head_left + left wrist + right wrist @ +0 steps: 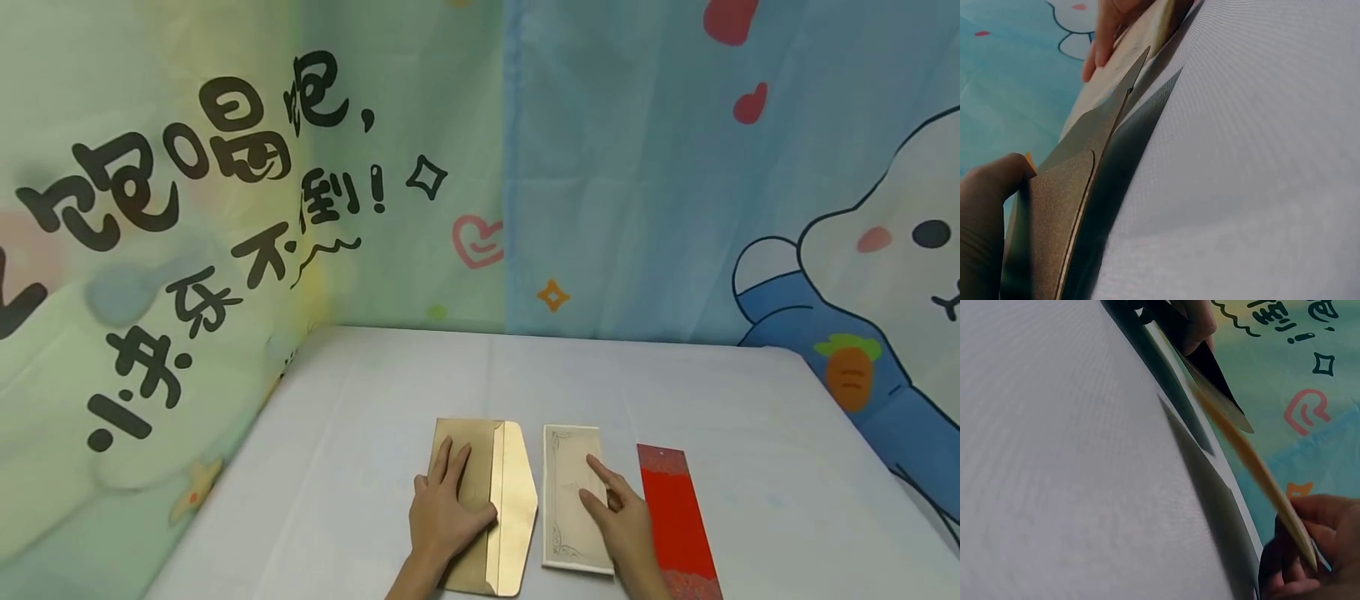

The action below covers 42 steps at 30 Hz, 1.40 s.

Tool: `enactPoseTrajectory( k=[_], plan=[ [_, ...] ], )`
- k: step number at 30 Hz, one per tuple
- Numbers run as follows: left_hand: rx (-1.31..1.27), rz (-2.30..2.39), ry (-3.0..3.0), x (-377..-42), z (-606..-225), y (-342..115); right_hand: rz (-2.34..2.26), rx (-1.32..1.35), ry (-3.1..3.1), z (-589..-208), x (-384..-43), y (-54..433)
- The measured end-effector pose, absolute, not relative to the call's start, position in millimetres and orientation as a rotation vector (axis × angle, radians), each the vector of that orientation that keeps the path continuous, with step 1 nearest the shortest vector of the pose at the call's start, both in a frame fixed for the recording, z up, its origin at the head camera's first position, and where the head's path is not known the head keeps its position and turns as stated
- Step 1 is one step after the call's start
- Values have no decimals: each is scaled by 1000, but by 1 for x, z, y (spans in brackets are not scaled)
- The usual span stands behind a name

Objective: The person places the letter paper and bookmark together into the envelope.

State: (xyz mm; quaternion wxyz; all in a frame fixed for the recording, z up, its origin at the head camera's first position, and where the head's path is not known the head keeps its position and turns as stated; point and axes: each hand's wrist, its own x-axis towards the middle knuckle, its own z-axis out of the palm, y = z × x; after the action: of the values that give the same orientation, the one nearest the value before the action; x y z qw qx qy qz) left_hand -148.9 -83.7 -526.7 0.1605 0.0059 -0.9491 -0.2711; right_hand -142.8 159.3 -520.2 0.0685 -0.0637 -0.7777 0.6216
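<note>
Right fingers (1285, 551) curl under the cream pad (566, 483), wrist view reveals.

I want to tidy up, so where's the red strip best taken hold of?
Probably by its right long edge, coming from the right: the red strip looks thin and flat, and the right hand crowds its left side.

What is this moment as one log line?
left hand: on gold envelope | right hand: holding cream card | red strip: right of card

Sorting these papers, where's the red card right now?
In the head view, the red card lies lower right of centre on the white table, just right of the right hand.
</note>
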Motion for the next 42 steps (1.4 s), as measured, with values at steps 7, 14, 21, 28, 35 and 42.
enactPoseTrajectory(
  k=[7, 14, 21, 28, 35, 42],
  plan=[
    [2, -760, -2703, -151, -531, -84, 2391, -57, -2133, -516, -140, 154],
    [-2, -735, -2692, -152, -531, -83, 2511, 215, -2143, -515, -140, 153],
    [-7, -751, -2689, -154, -528, -81, 2394, 401, -2248, -513, -139, 152],
    [30, -729, -2704, -150, -532, -83, 2428, 567, -2317, -517, -135, 144],
    [32, -714, -2708, -149, -533, -81, 2465, 605, -2339, -519, -134, 137],
    [10, -707, -2713, -150, -531, -82, 2311, 529, -2487, -518, -134, 118]
  ],
)
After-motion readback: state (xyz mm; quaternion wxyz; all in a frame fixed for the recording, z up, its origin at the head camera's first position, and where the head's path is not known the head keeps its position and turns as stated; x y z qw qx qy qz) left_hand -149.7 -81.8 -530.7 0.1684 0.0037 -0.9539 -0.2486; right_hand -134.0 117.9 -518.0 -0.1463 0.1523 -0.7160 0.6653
